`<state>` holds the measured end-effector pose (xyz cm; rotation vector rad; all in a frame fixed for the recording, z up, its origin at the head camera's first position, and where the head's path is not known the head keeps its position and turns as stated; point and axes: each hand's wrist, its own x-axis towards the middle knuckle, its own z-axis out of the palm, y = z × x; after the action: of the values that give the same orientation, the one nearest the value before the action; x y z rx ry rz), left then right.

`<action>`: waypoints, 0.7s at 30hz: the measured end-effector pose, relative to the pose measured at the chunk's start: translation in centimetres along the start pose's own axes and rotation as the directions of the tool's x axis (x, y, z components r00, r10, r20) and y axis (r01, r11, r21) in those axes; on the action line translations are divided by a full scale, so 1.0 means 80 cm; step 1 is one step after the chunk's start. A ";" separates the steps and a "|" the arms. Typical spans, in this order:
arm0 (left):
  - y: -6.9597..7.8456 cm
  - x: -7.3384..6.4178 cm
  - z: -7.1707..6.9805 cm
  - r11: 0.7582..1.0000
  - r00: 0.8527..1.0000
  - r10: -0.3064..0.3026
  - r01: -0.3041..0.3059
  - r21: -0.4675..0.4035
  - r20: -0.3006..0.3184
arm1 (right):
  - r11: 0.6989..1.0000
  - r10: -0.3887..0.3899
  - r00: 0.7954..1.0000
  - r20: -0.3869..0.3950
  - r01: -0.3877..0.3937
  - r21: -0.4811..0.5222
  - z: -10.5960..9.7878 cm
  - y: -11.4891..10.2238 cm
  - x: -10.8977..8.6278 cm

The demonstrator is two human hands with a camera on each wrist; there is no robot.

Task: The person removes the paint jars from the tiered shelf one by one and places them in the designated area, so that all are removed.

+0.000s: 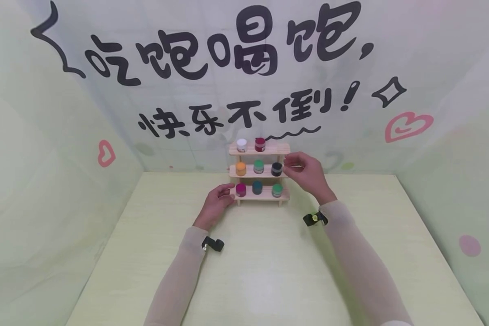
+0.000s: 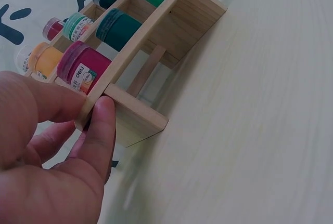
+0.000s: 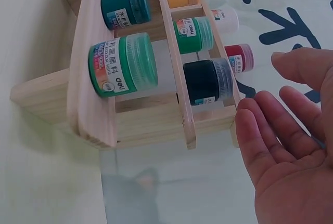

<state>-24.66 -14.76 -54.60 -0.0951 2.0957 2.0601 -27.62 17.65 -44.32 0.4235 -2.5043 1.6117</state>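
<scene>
A small three-tier wooden display rack (image 1: 265,148) stands at the back of the table and bears several paint jars. My left hand (image 1: 217,206) pinches the left end of its lowest shelf (image 2: 122,60), beside the magenta jar (image 2: 83,68). On that shelf also stand a teal jar (image 3: 126,7) and a green jar (image 3: 122,64). The middle shelf has orange (image 1: 241,169), green (image 1: 258,166) and black (image 3: 208,82) jars. White (image 1: 242,145) and dark red (image 1: 260,144) jars occupy the top shelf. My right hand (image 1: 305,174), thumb and fingers apart, holds nothing near the rack's right end.
The pale wooden table (image 1: 252,267) extends in front of the rack and to both sides. Behind it hangs a light cloth backdrop (image 1: 195,154) with large black characters and hearts, continuing along both sides. A black wrist camera (image 1: 315,218) sits on the right sleeve.
</scene>
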 end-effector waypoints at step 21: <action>0.001 0.000 -0.002 1.000 1.000 -0.018 0.018 0.015 0.007 | 0.996 0.013 1.000 -0.004 -0.013 -0.086 0.039 -0.039 0.078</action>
<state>-24.72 -14.94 -54.55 -0.1042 2.0979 2.0312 -32.50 12.59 -41.24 0.3942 -2.5680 1.5006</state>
